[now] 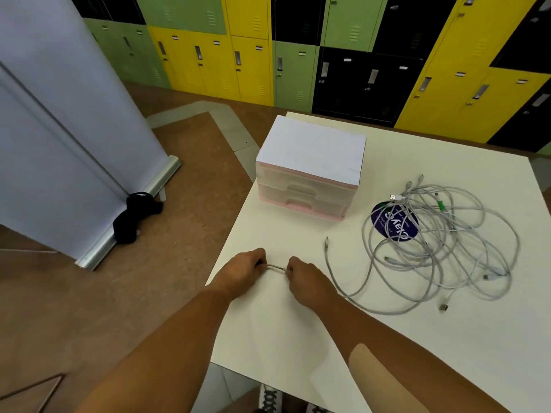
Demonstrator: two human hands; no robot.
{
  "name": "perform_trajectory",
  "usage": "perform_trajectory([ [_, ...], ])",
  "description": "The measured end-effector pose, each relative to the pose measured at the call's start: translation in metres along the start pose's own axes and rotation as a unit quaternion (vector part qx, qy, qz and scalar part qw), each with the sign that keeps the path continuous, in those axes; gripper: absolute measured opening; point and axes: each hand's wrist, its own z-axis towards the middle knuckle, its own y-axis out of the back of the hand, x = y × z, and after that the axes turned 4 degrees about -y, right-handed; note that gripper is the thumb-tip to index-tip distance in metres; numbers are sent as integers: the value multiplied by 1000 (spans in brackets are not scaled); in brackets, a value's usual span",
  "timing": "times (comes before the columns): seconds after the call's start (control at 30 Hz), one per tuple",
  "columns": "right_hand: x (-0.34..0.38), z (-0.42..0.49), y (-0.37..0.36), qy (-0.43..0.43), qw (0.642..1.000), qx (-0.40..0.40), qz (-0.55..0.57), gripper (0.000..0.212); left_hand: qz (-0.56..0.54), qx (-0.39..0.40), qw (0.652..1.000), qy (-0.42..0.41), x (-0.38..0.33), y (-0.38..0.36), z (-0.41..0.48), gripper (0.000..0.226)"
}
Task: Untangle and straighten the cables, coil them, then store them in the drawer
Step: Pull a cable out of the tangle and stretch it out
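1. White table [298, 338]: one pink-framed drawer unit [310, 162] with three translucent drawers, all closed; can't tell the contents.
2. One tangled pile of grey-white cables [441, 248] lies right of the unit, partly over one round blue sticker [396, 225]; cable count unclear.
3. Two hands: left hand [241, 272] and right hand [307, 281] each pinch one held cable [275, 267], with a short stretch between them, near the table's left edge.

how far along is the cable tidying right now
Early. Done: nothing looks coiled or stored, and the drawer unit has all its drawers closed. In hand: the left hand and right hand grip a short stretch of one cable between them. Left: the tangle of grey cables lies heaped on the table, unsorted.
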Motion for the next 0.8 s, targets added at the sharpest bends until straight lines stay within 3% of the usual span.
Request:
perform_trajectory([
  [0.23, 6, -7, -6, -33, 999, -24, -3, 7, -1, -1, 1000, -21, 8, 2, -3, 13],
  [0.33, 4, -15, -9, -49, 996, -49, -54, 24, 61, -20, 997, -39, 23, 5, -5, 16],
  [0.5, -7, -37, -17, -75, 989, -77, -103, 33, 61, -35, 996, -52, 43, 18, -3, 18],
  [0.67, -12, -47, -23, -73, 984, -104, -127, 13, 91, -36, 990, -105, 40, 17, -6, 18],
  [0.8, -15, -48, -22, -98, 978, -128, -128, 12, 92, -42, 990, -95, 55, 23, -6, 21],
])
